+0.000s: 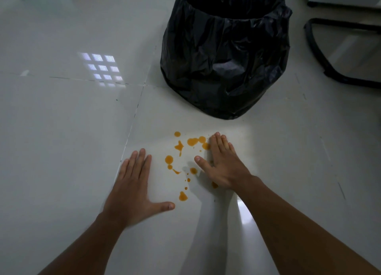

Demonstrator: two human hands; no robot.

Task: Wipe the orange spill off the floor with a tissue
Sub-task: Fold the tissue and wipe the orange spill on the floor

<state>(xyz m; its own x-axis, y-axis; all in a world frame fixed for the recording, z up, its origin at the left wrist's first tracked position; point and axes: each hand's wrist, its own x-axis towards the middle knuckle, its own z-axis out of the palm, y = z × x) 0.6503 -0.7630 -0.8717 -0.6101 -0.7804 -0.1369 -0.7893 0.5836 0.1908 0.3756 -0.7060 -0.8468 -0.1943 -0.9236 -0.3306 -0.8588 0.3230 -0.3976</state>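
Your left hand (132,184) and right hand (221,163) lie flat, fingers straight, holding nothing, pressing a tissue (160,184) over the orange spill (181,149) just before the black-bagged bin (224,54). Press evenly, then gather inward.

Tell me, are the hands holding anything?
Nothing is held. Left hand and right hand lie flat, fingers straight, either side of the orange spill.

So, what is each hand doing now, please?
Left hand: open, flat on the white tissue sheet.
Right hand: open, flat on it too.
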